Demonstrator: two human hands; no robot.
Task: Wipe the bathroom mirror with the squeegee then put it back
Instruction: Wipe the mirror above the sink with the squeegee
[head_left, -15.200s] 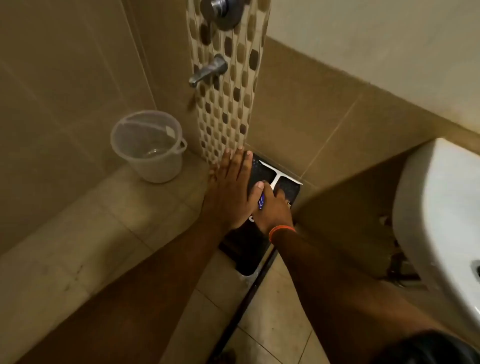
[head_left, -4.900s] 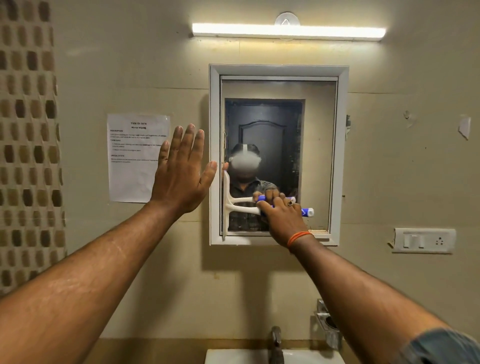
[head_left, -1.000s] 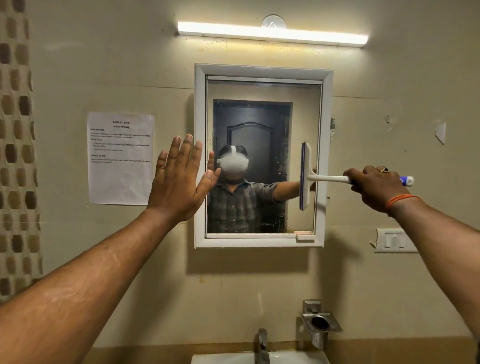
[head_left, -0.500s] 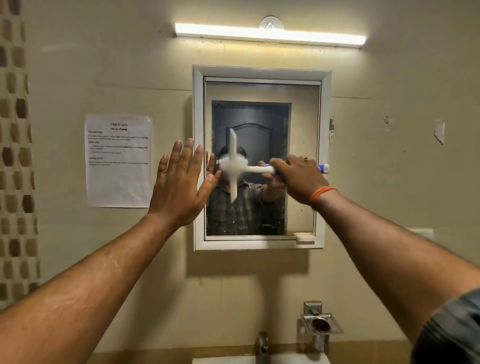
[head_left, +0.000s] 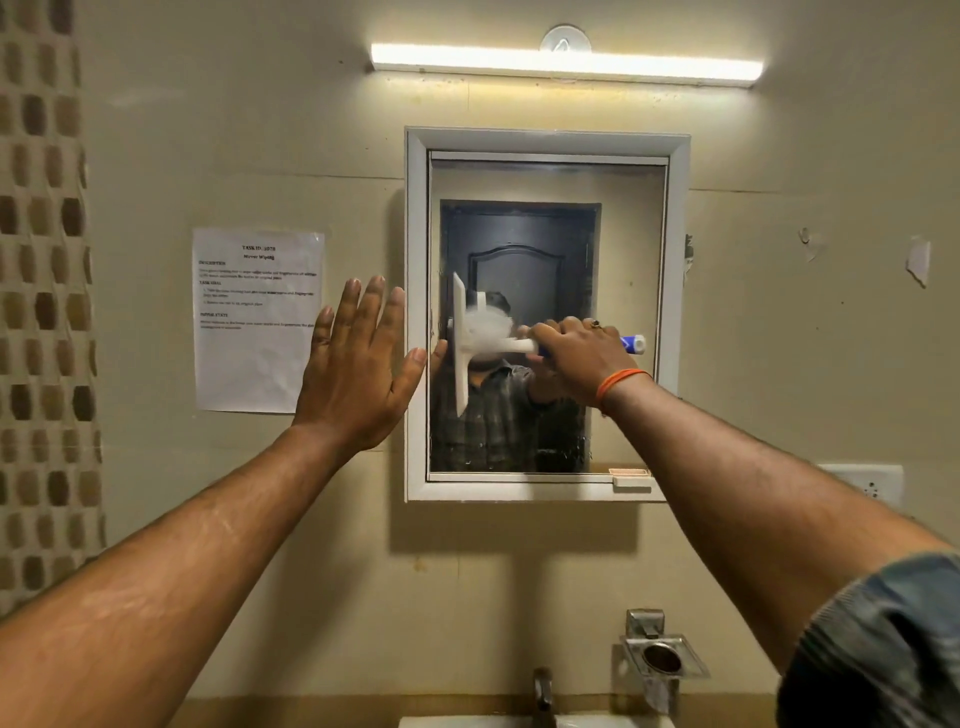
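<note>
So the right hand (head_left: 576, 358) is sitting dead centre of the view, fingers wrapped tight around the handle of the squeegee (head_left: 470, 345), and the white blade is standing upright against the glass of the mirror (head_left: 623, 249), over by the glass's 9 o'clock edge, about halfway up. The handle is running out horizontally toward 3 o'clock and its blue end with a white tip is poking out past the knuckles. There's an orange band on that wrist and a ring on one finger. The left hand (head_left: 358, 374) is hanging just at 9 o'clock of the mirror's white frame, palm toward the wall, fingers spread wide and pointing up to 12 o'clock, holding nothing; the thumb is reaching across to the frame's left edge, though I can't tell if the palm is actually pressing on the wall. The glass is showing a dark door and a person in a checked shirt, and the lower part is looking a bit streaky. At 9 o'clock of the left hand a printed paper sheet (head_left: 258, 319) is taped to the wall, text too small to read properly. A tube light (head_left: 566, 65) is glowing at 12 o'clock above the mirror. Down at 6 o'clock a tap (head_left: 543, 691) is peeking up over a white basin, with a metal soap holder (head_left: 662, 657) just to its 3 o'clock side. A switch plate (head_left: 878, 483) is showing at 3 o'clock behind the right forearm.
</note>
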